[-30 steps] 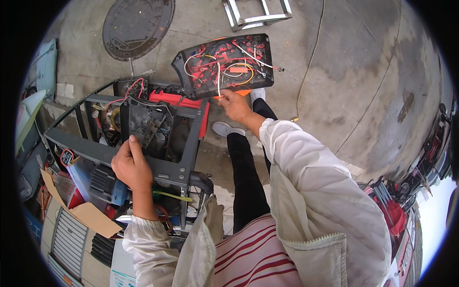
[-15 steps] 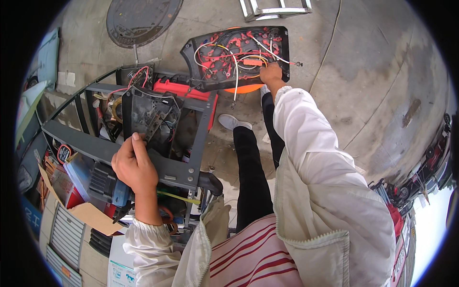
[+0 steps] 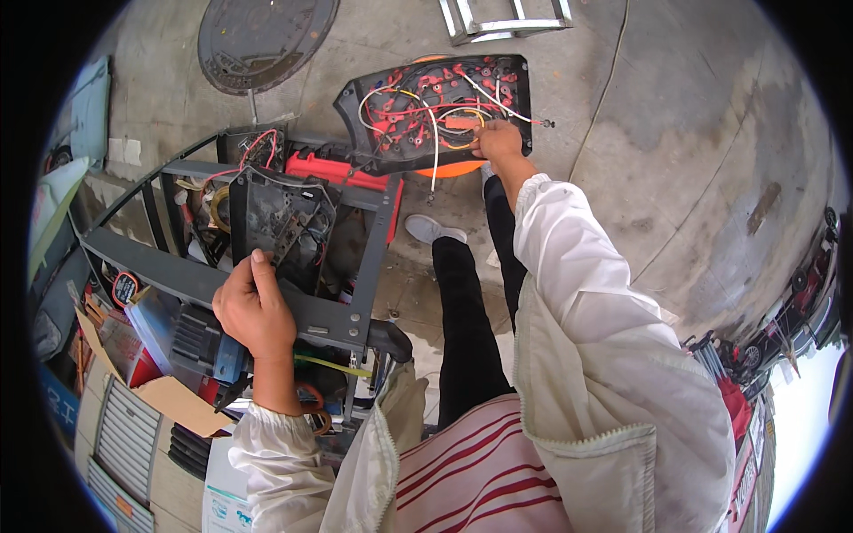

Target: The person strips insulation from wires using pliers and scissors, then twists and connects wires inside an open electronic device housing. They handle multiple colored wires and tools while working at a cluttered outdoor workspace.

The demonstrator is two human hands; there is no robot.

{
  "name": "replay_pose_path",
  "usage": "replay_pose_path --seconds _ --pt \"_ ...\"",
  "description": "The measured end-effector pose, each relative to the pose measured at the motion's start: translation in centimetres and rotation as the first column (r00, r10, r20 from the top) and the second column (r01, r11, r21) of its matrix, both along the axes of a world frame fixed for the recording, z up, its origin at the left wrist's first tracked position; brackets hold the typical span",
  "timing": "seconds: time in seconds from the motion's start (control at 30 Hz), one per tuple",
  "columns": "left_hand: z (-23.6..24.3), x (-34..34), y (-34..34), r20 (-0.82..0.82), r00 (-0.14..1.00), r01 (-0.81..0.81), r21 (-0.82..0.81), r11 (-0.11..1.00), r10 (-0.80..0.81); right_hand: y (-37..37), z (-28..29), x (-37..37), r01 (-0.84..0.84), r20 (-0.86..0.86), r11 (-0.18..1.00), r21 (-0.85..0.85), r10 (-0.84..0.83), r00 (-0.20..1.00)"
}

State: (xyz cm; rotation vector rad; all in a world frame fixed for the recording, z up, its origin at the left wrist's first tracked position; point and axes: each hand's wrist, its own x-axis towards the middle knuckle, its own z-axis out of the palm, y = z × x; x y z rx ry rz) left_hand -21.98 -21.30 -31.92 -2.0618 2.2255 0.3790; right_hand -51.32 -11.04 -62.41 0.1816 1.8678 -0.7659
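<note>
A black tray [image 3: 404, 158] holds many red battery terminals and loose white, red and yellow wires. My right hand [image 3: 500, 142] reaches into its right end, fingers drawn together beside an orange-red piece [image 3: 461, 123] and a yellow wire; whatever they grip is hidden. My left hand [image 3: 256, 309] is closed, thumb on top, above the near rail of a dark metal cart frame [image 3: 191, 274]. What it holds, if anything, does not show. A black panel with electrical parts [image 3: 289, 218] sits in the frame just beyond it.
An orange round seat [image 3: 455, 169] is under the tray. A red box [image 3: 311, 163] sits in the frame. At left are an open cardboard box [image 3: 178, 404] and a black-and-blue tool [image 3: 197, 342]. A metal stool frame [image 3: 511, 25] and a manhole cover [image 3: 267, 40] lie beyond.
My right hand has shifted slightly left, its fingers nearer the orange-red piece. My left hand stays closed in almost the same place. The view has moved a little.
</note>
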Motion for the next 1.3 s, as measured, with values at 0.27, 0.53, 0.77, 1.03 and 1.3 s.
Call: replay_pose_path --seconds 0.27,0.53,0.77,1.03,1.3 --pt "0.1 0.1 -0.1 -0.005 0.999 0.034 -0.018 0.999 -0.034 6.3 6.4 -2.0 0.391 0.325 0.895 -0.212 -0.313 0.893" --pt "0.2 -0.2 -0.1 0.035 0.999 0.034 -0.020 0.999 -0.034 5.1 11.7 0.2 0.485 0.520 0.831 -0.274 -0.296 0.802" --pt "0.1 -0.1 -0.2 0.052 0.997 0.058 -0.023 0.998 -0.056 4.4 12.8 1.8 0.492 0.573 0.817 -0.300 -0.258 0.778" --pt "0.0 0.0 -0.1 0.026 0.998 0.066 -0.039 0.997 -0.065 4.4 12.7 2.3 0.464 0.531 0.817 -0.343 -0.239 0.813" --pt "0.0 0.0 -0.1 0.023 0.998 0.058 -0.034 0.998 -0.057 4.1 13.0 2.3 0.476 0.528 0.814 -0.333 -0.257 0.809"
